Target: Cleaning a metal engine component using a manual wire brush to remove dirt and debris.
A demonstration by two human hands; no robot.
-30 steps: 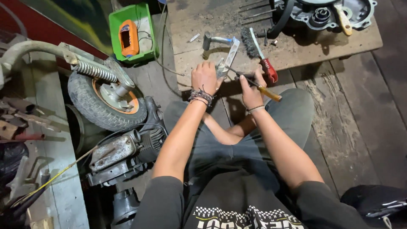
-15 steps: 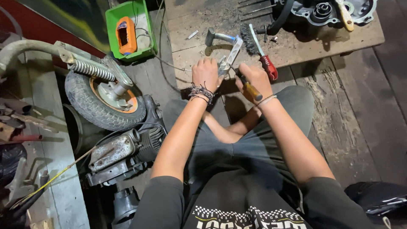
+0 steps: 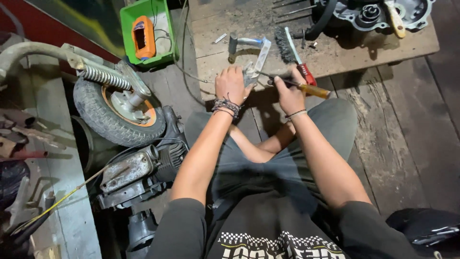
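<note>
Down at the lap, both forearms reach forward over the crossed legs to the edge of the wooden board [image 3: 335, 57]. The left hand [image 3: 231, 85] is curled shut around a small silvery metal part [image 3: 251, 73], pinning it just at the board's near edge. The right hand [image 3: 289, 93] is fisted on a screwdriver [image 3: 292, 84], amber handle jutting out to the right, shaft running leftward, almost level, its tip meeting the part just beside the left fingers. So the tool's long axis lies across the body, right to left. Just past the hands lie a wire brush [image 3: 286, 45] and a small hammer [image 3: 243, 42]; farther off, a dark engine casing [image 3: 378, 12].
</note>
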